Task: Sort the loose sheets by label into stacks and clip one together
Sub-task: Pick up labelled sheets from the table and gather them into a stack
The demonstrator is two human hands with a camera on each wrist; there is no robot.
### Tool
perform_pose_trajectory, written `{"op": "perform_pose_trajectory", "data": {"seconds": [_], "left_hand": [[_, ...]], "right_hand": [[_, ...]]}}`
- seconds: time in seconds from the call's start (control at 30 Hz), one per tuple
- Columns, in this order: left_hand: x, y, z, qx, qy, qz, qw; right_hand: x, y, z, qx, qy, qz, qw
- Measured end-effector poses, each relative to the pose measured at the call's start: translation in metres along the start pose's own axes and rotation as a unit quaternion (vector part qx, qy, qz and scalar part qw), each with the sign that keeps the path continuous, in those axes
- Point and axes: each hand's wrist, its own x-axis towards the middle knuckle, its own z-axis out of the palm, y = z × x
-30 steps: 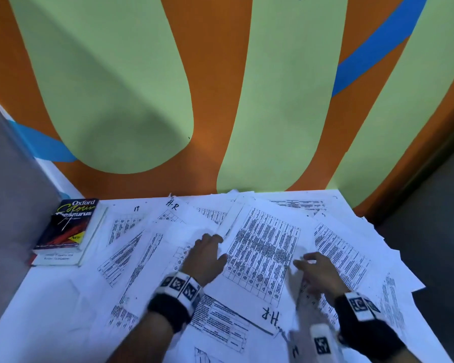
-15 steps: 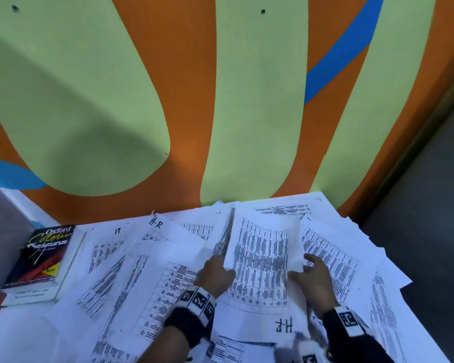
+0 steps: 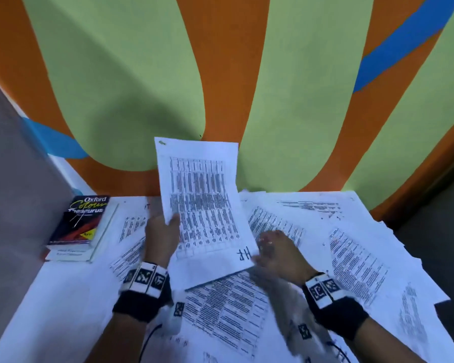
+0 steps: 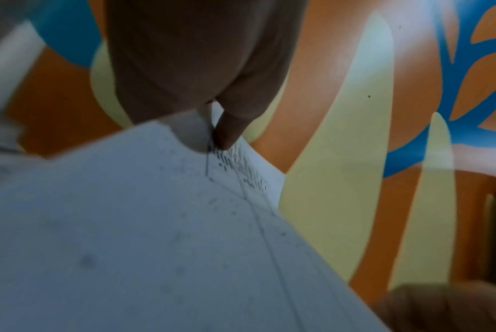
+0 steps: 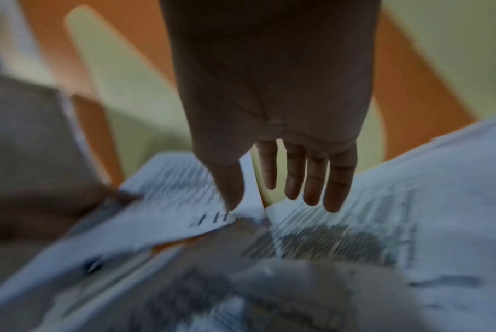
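Nearest sheets: printed white paper sheets (image 3: 228, 310) were spread flat over the white table (image 3: 50, 305), overlapping between and around both wrists.
Left hand: the left hand (image 3: 161, 239) was raised above the spread; its thumb (image 4: 226, 132) was pressed onto the printed face of the lifted sheet, and the fingers were hidden behind the paper, so the sheet was pinched at its left edge.
Right hand: the right hand (image 3: 278, 252) was seen blurred, just beside the lower right corner of the lifted sheet; its fingers (image 5: 312, 184) were extended and loosely parted, nothing being gripped. Whether the thumb touched the corner could not be told.
Lifted sheet: 1 white printed sheet with a handwritten "HR" label (image 3: 205, 210) was held tilted up off the table, the label at its lower right corner and its top edge standing against the wall.
Sheets at right: further printed white sheets (image 3: 351, 258) were lying fanned toward the table's right edge.
Book: a dark-covered Oxford Colour Thesaurus book (image 3: 81, 224) was lying at the table's far left, on a second white book.
Wall: an orange wall with pale green shapes and blue bands (image 3: 220, 74) was seen behind the table.
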Motion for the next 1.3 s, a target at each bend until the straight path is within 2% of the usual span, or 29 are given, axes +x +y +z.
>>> {"op": "perform_pose_trajectory", "data": {"seconds": [0.07, 0.13, 0.2, 0.3, 0.4, 0.47, 0.53, 0.67, 0.8, 0.87, 0.93, 1.03, 1.13, 1.23, 1.3], "left_hand": [[0.007, -0.001, -0.026, -0.009, 0.057, 0.018, 0.998], [0.009, -0.004, -0.047, -0.016, 0.091, 0.022, 0.995], [0.005, -0.01, -0.062, -0.038, 0.118, 0.008, 0.992], [-0.002, -0.022, -0.074, -0.097, 0.147, -0.014, 0.984], [-0.005, -0.03, -0.087, -0.112, 0.159, -0.025, 0.98], [-0.004, -0.037, -0.1, -0.095, 0.172, -0.013, 0.98], [-0.001, -0.041, -0.115, -0.089, 0.186, -0.015, 0.978], [0.003, -0.041, -0.133, -0.097, 0.221, -0.02, 0.97], [-0.006, -0.039, -0.137, -0.114, 0.228, -0.013, 0.967], [-0.008, -0.042, -0.139, -0.108, 0.238, 0.001, 0.965], [-0.008, -0.045, -0.139, -0.095, 0.248, 0.002, 0.964], [-0.009, -0.047, -0.139, -0.088, 0.249, 0.007, 0.964], [-0.009, -0.05, -0.137, -0.086, 0.255, 0.007, 0.963], [-0.012, -0.05, -0.132, -0.063, 0.247, 0.003, 0.967], [-0.016, -0.046, -0.126, -0.057, 0.239, 0.011, 0.969]], "right_hand": [[0.011, -0.011, 0.036, -0.17, -0.063, -0.031, 0.983], [0.013, -0.025, 0.061, -0.276, -0.076, -0.032, 0.958], [0.012, -0.039, 0.07, -0.283, -0.08, -0.005, 0.956], [0.011, -0.048, 0.067, -0.223, -0.088, 0.036, 0.97], [0.005, -0.052, 0.043, -0.18, -0.07, -0.041, 0.98], [0.012, -0.054, 0.011, -0.201, -0.092, -0.088, 0.971], [0.034, -0.057, -0.025, -0.292, -0.136, -0.112, 0.94], [0.076, -0.064, -0.066, -0.456, -0.163, -0.133, 0.865], [0.089, -0.067, -0.038, -0.518, -0.211, -0.225, 0.798], [0.092, -0.064, -0.018, -0.521, -0.235, -0.269, 0.775], [0.093, -0.063, -0.005, -0.51, -0.239, -0.304, 0.769], [0.094, -0.068, 0.007, -0.528, -0.256, -0.299, 0.752], [0.093, -0.072, 0.014, -0.541, -0.243, -0.299, 0.748], [0.087, -0.076, 0.006, -0.522, -0.245, -0.288, 0.764], [0.082, -0.078, -0.004, -0.481, -0.232, -0.301, 0.79]]}}
